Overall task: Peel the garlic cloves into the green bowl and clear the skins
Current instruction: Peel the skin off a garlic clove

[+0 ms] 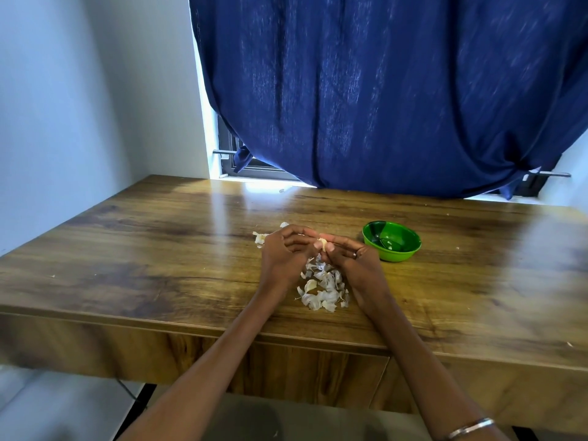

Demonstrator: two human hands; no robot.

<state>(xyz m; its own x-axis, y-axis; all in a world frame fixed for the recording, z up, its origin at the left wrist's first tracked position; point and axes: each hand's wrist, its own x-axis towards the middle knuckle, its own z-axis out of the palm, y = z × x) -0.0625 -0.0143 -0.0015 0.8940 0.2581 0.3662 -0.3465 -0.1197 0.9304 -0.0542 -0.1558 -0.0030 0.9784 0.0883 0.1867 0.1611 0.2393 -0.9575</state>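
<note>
Both hands meet over the middle of the wooden table (159, 249). My right hand (353, 259) pinches a small pale garlic clove (322, 243) at its fingertips. My left hand (283, 253) curls its fingers against the same clove from the left. Below the hands lies a heap of white garlic skins (323, 289). Unpeeled garlic pieces (260, 238) lie just left of and behind my left hand, partly hidden by it. The green bowl (392, 240) stands to the right of my right hand, with a few pale bits inside.
A dark blue curtain (381, 90) hangs behind the table's far edge, over a window. A white wall stands at the left. The table's front edge runs just below the skin heap. A tiny scrap (281, 190) lies near the far edge.
</note>
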